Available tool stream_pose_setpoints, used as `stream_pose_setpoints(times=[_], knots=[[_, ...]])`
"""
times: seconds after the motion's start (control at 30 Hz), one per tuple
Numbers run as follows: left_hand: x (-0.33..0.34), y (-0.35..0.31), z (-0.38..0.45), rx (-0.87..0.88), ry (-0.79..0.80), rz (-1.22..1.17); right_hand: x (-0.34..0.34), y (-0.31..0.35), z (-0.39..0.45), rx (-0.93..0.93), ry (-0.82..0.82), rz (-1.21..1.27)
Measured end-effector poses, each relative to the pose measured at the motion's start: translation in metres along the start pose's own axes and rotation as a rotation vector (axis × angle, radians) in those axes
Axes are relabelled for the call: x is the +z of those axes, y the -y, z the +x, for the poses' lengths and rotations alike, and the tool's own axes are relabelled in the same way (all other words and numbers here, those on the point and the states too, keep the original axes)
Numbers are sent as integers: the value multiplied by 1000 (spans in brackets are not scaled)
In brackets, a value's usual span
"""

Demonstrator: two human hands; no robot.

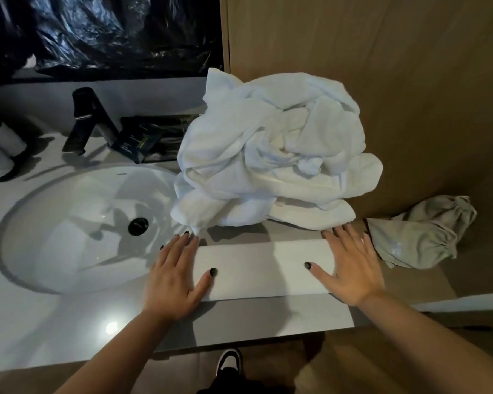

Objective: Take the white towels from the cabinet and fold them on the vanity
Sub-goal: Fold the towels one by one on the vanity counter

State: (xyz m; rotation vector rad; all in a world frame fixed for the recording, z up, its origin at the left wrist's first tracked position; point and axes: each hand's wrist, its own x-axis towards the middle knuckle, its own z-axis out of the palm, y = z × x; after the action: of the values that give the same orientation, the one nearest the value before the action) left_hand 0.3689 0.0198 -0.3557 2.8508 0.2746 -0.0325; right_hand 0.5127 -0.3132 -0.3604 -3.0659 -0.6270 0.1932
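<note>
Vanity top [54,331], pale grey and glossy, carrying every item listed; all places below are given from the oval sink [69,231] set into it. Sink: white, with a black drain [138,226] low in its bowl. Heap of white towels [268,163]: crumpled and unfolded, piled just right of the sink, its near-left corner overhanging the sink's right rim, its far side against a brown wood panel [382,66]. Folded white towel [264,268]: a long flat strip, right of the sink and nearer the person than the heap, lying along the counter's front. Grey-green drawstring bag [416,237]: slumped well right of the sink, past the strip's right end. Black faucet [83,123]: standing behind the sink. Dark packet [138,140]: behind the sink, just right of the faucet. Left hand [174,280]: flat, fingers straight and spread, pressing the strip's left end beside the sink's right rim, gripping nothing. Right hand [350,268]: flat, fingers straight and spread, pressing the strip's right end, fingertips touching the heap's near edge, gripping nothing. Nails on both hands dark.
</note>
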Motion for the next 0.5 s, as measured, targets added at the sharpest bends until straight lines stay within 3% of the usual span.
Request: stream_pose_setpoints(times=[0.23, 0.4, 0.5], knots=[[-4, -7, 4, -33, -3, 32, -3, -2, 4, 14, -138, 226], [-9, -7, 2, -43, 14, -8, 7, -8, -11, 365, -160, 768], [-11, -10, -3, -47, -28, -72, 6, -11, -19, 392, -98, 924]])
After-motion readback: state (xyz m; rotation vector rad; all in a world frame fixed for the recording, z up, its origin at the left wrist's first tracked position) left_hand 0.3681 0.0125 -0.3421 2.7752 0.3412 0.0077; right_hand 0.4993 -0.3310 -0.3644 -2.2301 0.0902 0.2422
